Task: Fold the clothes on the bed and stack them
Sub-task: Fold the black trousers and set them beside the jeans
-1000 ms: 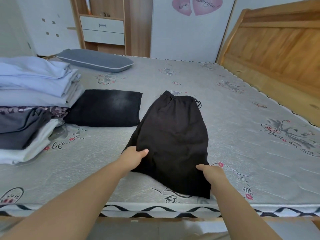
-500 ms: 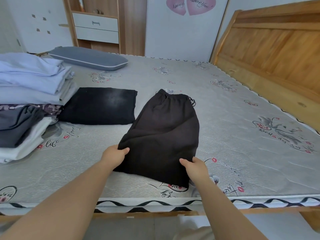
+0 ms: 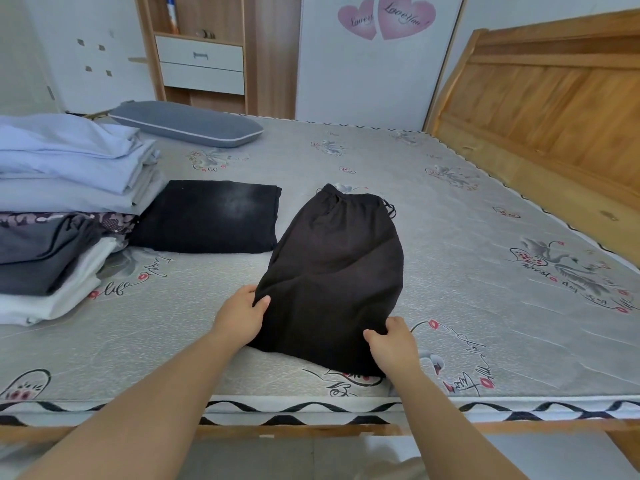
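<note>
A pair of black drawstring shorts lies folded lengthwise on the mattress, waistband pointing away from me. My left hand pinches the near left corner of the hem, thumb on top. My right hand grips the near right corner, and the hem is bunched a little between the two. A folded black garment lies flat to the left of the shorts. Further left stands a stack of folded clothes in light blue, grey and white.
A grey pillow lies at the far left of the bed. The wooden headboard runs along the right side. A wardrobe with drawers stands behind the bed. The mattress edge is just below my forearms.
Both hands have closed on the near corners of the shorts and drawn the hem slightly up and away from the mattress edge.
</note>
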